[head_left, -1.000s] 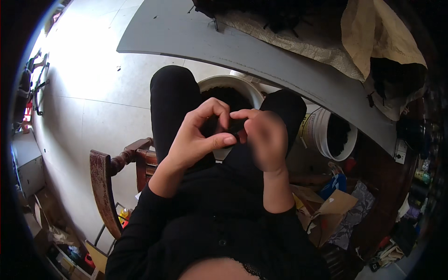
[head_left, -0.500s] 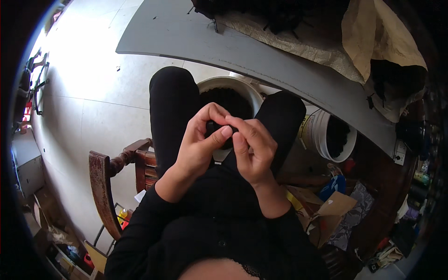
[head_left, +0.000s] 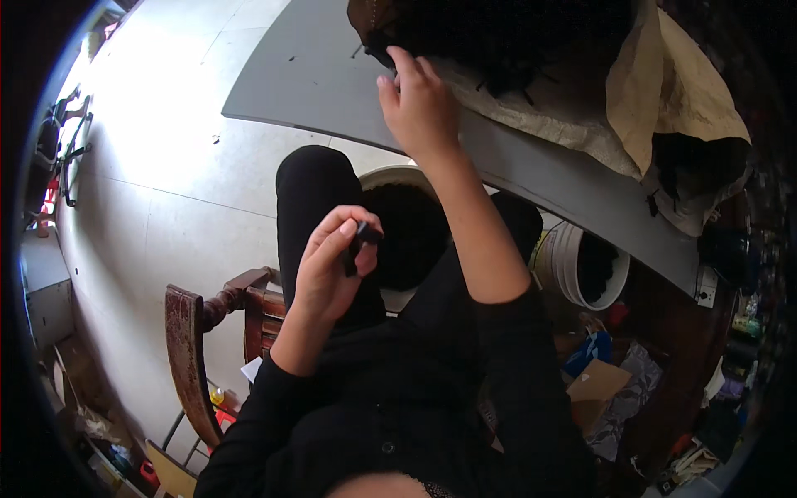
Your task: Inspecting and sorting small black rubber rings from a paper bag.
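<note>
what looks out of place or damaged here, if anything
Only small things: a stray dark bit lies alone on the pale floor, and a dark speck sits on the grey tabletop, apart from the black heap. The wooden chair arm looks scuffed.

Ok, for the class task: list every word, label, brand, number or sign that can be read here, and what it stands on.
No text reads clearly.
White bucket at right: marks on its side, too small to read.
Blue packet: pale marks, too blurred to read.
Small black piece in the left hand: no lettering visible.
</note>
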The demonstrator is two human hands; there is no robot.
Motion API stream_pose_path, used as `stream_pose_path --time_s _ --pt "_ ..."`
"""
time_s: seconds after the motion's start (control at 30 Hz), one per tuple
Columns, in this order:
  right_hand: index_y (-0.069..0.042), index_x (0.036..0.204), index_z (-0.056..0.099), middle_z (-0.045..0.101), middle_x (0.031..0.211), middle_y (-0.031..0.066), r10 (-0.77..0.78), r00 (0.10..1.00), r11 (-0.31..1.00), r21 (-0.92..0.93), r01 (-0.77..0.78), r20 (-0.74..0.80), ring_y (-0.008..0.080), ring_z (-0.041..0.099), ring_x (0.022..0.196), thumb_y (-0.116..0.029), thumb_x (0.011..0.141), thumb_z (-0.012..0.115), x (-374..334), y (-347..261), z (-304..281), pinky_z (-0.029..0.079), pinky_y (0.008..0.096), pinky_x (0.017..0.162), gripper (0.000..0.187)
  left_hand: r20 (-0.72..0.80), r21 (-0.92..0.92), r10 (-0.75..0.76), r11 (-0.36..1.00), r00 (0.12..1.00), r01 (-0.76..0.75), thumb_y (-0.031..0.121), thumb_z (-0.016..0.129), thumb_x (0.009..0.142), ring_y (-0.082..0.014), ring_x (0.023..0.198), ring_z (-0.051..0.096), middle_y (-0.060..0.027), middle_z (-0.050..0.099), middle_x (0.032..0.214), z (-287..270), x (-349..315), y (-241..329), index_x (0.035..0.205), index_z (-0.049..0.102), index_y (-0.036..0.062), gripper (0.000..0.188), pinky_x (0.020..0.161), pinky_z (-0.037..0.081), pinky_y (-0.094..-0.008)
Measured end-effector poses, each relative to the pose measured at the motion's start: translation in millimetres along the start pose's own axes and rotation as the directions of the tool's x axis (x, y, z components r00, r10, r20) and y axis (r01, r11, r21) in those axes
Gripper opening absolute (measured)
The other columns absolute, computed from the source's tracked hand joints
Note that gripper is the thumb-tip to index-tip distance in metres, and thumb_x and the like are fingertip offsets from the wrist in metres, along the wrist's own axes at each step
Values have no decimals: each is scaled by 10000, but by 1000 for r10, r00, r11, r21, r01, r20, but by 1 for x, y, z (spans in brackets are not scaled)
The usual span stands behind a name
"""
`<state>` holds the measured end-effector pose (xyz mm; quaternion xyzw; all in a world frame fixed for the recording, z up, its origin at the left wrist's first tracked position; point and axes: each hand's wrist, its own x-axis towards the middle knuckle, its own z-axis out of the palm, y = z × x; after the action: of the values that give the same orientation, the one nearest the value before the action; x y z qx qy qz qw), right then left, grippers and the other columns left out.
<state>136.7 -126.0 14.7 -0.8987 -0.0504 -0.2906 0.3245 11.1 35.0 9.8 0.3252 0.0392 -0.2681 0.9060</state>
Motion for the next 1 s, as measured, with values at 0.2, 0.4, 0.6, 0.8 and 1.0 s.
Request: stream_pose_path --time_s 0.2,0.4,0.6,0.8,1.0 --pt "-93 1052 519 652 790 138 147 967 922 -382 -59 207 352 630 730 -191 796 604 5 -4 5 497 449 617 287 20 -6 6 1000 1000 -6 211 526 884 -128 596 486 -84 519 798 -21 -4 2 869 496 34 179 522 401 -232" --pt "-46 968 531 599 623 82 199 956 980 -62 -190 215 206 600 567 -63 774 631 -31 5 -50 451 321 521 218 -8 121 58 991 998 -57 -19 551 780 -174 756 581 -56 519 811 0 11 2 932 479 45 180 725 473 -282" --pt "-8 942 546 509 584 -23 264 757 788 319 -526 597 38 470 526 -13 796 605 -78 -24 -108 362 199 481 157 301 836 389 332 870 -437 -43 632 717 -154 801 600 -70 580 862 18 28 10 1211 513 36 514 707 460 -259" --pt "20 908 601 550 828 53 169 884 663 613 -430 437 101 492 732 -447 897 511 -101 -16 -118 379 224 672 475 401 805 310 331 862 -493 3 674 725 -186 719 609 -105 636 824 31 16 10 988 647 14 265 639 459 -244" --pt "47 852 570 523 907 70 244 874 573 664 -480 421 157 487 789 -366 947 430 -130 -35 -95 381 266 713 446 325 828 226 401 918 -392 39 689 728 -172 690 594 -97 636 796 30 8 -4 971 645 2 249 630 449 -245"
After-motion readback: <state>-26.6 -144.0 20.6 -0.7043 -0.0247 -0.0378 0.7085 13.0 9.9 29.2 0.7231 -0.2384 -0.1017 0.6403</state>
